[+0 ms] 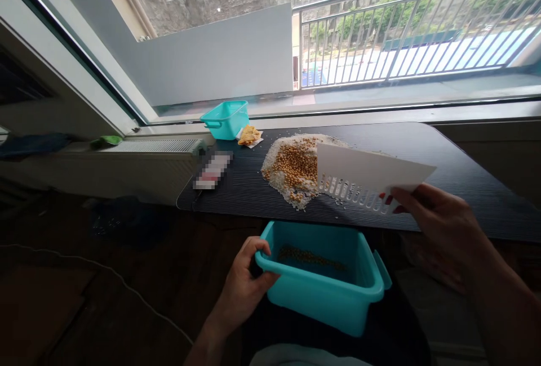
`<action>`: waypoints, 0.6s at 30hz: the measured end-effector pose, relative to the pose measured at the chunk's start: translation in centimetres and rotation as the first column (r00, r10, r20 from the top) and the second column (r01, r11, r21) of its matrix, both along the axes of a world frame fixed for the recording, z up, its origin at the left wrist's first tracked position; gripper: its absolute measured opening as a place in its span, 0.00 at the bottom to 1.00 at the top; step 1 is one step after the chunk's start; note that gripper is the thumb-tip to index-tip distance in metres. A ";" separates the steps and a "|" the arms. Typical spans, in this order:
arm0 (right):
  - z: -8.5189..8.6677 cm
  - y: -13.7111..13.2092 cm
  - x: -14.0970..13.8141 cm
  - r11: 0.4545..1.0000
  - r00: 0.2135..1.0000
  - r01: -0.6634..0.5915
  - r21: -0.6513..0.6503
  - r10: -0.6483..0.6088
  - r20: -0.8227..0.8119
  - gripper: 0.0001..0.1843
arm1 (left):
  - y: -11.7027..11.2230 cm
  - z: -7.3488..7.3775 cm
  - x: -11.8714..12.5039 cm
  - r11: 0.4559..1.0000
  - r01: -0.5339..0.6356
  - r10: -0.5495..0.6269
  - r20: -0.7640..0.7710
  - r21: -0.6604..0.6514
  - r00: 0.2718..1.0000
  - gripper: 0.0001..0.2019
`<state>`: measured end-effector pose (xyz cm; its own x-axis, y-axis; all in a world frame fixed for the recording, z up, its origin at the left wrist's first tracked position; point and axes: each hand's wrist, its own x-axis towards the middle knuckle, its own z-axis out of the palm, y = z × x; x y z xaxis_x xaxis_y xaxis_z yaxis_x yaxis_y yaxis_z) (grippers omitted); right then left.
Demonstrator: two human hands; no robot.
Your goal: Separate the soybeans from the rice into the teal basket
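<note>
My left hand (pixel 243 284) grips the left rim of a turquoise plastic bin (pixel 321 293), which sits over my lap just below the table edge. A thin layer of yellowish beans (pixel 310 256) lies on the bin's floor. Between the fingers and thumb of my right hand (pixel 439 211) is a white slotted plastic sheet (pixel 367 169), tilted above the table. Its row of long slots runs along the lower edge. Behind its left end spreads a heap of golden soybeans (pixel 291 163) mixed with white rice (pixel 276 186); the sheet hides part of the heap.
The dark table (pixel 406 135) stands against a window. At its back left are a smaller turquoise basket (pixel 228 121) and a crumpled yellow cloth-like thing (pixel 249 135). A pixelated flat object (pixel 213 170) lies at the left edge. A radiator (pixel 156 146) stands further left.
</note>
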<state>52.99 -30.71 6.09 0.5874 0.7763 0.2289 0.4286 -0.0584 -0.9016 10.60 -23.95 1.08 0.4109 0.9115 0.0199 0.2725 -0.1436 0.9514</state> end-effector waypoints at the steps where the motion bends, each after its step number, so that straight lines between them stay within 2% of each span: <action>1: 0.1 0.2 -0.3 1.000 1.000 -0.028 0.009 0.028 -0.005 0.43 | 0.0 0.0 0.0 1.000 -0.002 0.002 0.004 -0.001 1.000 0.17; 6: -0.4 1.2 -1.4 0.988 0.989 -0.150 0.037 0.151 -0.008 0.40 | 0.0 1.0 0.0 0.999 0.003 -0.002 0.008 -0.045 1.000 0.16; 11: -1.2 2.4 -1.5 0.981 0.980 -0.191 0.046 0.193 -0.053 0.40 | 0.4 2.6 0.2 0.995 0.037 -0.039 -0.028 -0.088 0.999 0.16; 18: -1.6 4.4 -1.5 0.953 0.946 -0.301 0.040 0.304 -0.116 0.39 | 0.5 2.5 0.0 0.998 0.032 -0.035 -0.036 -0.061 0.999 0.18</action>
<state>51.48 -26.35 4.50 0.3496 0.9175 0.1897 0.3122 0.0769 -0.9469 10.61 -23.49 3.61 0.4406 0.8963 -0.0508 0.3035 -0.0955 0.9480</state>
